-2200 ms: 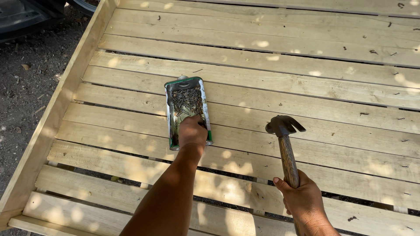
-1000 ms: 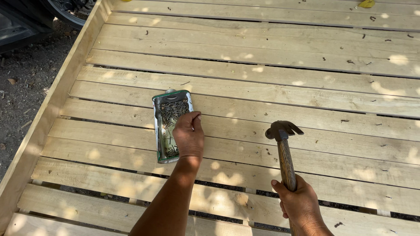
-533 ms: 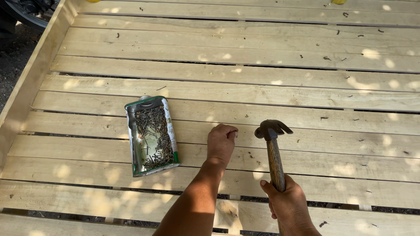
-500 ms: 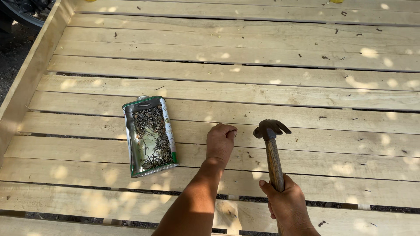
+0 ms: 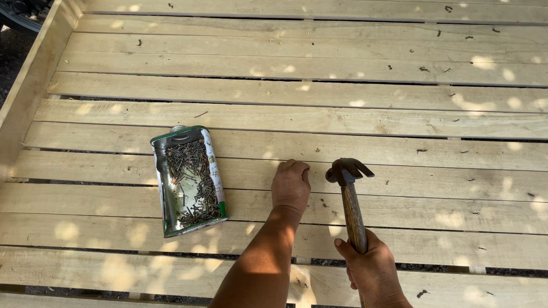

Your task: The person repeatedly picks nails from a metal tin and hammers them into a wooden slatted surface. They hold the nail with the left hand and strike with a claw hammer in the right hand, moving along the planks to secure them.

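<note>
Left hand (image 5: pixel 290 185) rested on a pale wooden plank (image 5: pixel 399 179), fingers (image 5: pixel 297 166) curled shut at the tips, anything pinched there too small to tell. Right hand (image 5: pixel 372 269) wrapped tight round the wooden handle of a claw hammer (image 5: pixel 349 197), head raised just right of the left fingertips. Cut-open metal can (image 5: pixel 188 179) of nails lay flat, well left of those fingers.

Your pale, unpainted wooden slat deck (image 5: pixel 319 117) looks matt and raw-sawn, with faint grain and small dark flecks. The cut-open rectangular metal can (image 5: pixel 188 179) has shiny bare-tin walls and a green-printed rim; it holds dull dark metal nails (image 5: pixel 191 182). Your claw hammer (image 5: pixel 349 197): dark matt metal head, worn brown wooden handle.
</note>
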### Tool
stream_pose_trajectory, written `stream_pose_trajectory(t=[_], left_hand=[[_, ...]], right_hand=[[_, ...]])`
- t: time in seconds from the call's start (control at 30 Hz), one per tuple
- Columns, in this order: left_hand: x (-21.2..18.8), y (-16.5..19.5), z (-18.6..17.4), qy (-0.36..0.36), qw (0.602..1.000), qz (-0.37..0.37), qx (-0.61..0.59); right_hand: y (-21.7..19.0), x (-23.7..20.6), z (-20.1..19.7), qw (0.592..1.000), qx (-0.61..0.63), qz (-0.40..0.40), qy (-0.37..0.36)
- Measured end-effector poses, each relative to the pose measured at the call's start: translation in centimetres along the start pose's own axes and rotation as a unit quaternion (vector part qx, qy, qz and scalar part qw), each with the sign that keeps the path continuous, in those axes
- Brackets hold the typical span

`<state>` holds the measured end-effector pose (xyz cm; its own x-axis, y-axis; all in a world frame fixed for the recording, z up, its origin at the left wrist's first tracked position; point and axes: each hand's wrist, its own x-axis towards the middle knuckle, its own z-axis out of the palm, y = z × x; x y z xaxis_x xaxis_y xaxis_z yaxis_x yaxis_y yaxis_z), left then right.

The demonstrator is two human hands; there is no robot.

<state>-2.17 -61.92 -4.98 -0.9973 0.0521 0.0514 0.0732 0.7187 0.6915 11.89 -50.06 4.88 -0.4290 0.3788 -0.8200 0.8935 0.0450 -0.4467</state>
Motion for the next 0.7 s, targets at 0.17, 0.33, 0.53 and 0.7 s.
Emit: stream_pose_trajectory(t=[0.17, 0.33, 0.53, 0.7], left_hand=[[-0.3, -0.5, 0.2, -0.020, 0.999, 0.035, 0.034], [-0.1, -1.1, 0.6, -0.016, 0.999, 0.027, 0.027], [0.3, -1.1, 0.8, -0.015, 1.000, 0.005, 0.022], [0.4, -0.9, 0.4, -0.048, 0.998, -0.017, 0.045]], right_hand=[[0.4, 0.2, 0.4, 1.000, -0.007, 0.000, -0.001], [0.3, 0.1, 0.6, 1.000, -0.003, -0.029, -0.012], [0.1, 0.5, 0.9, 0.995, -0.061, -0.083, 0.006], [0.1, 1.4, 0.9, 0.975, -0.202, -0.088, -0.007]])
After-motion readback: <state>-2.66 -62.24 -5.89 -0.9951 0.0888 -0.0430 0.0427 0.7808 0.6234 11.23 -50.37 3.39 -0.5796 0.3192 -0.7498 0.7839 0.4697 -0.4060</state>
